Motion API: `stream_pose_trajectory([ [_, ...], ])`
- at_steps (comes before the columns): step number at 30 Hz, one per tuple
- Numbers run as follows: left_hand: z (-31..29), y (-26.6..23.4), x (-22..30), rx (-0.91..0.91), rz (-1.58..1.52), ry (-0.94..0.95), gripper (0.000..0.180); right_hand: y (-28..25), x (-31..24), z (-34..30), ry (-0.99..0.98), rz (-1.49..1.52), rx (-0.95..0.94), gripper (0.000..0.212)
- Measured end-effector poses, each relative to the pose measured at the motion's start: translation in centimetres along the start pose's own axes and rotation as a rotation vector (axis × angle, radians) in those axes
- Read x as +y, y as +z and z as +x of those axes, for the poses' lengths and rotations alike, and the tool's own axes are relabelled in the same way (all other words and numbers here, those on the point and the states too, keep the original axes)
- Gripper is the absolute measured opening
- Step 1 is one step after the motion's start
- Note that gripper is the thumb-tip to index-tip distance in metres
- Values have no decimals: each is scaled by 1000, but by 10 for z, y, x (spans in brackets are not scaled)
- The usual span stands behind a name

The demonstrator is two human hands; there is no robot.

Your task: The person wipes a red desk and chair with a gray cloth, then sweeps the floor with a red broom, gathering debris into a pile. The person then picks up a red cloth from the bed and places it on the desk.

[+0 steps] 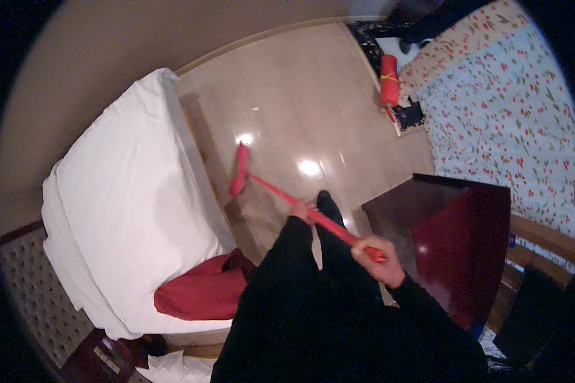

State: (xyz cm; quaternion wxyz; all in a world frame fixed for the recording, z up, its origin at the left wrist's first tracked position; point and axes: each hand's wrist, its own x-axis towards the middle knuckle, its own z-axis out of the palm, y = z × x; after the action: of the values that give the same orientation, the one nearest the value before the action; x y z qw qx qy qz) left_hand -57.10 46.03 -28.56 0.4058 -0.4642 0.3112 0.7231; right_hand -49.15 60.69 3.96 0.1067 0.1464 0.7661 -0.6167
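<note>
A red broom (275, 189) slants across the middle of the view, and both my hands are wrapped round its handle. My left hand (302, 212) is closed partway down the handle. Near the top end, my right hand (380, 260) grips it from the right. The broom's narrow crosswise head (239, 170) is low over the tiled floor, close to the bed's side. The head is a little blurred, so its bristles cannot be made out.
On the left stands a bed with a white sheet (121, 204) and a dark red cloth (204, 287). A dark red cabinet (453, 249) is at right. A red roll (388, 80) lies beside the flower-patterned bedding (498, 108). Glossy floor (287, 96) stretches between.
</note>
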Motion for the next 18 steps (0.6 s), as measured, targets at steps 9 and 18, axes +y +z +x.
stream_pose_trajectory([
  [9, -33, 104, 11, -7, -150, -23, 11, -64, -33, 39, -82, -42, -117, 16],
  [18, 65, 99, 159, 186, 31, 14, 23, -52, -23, 217, 19, 88, -184, 14],
])
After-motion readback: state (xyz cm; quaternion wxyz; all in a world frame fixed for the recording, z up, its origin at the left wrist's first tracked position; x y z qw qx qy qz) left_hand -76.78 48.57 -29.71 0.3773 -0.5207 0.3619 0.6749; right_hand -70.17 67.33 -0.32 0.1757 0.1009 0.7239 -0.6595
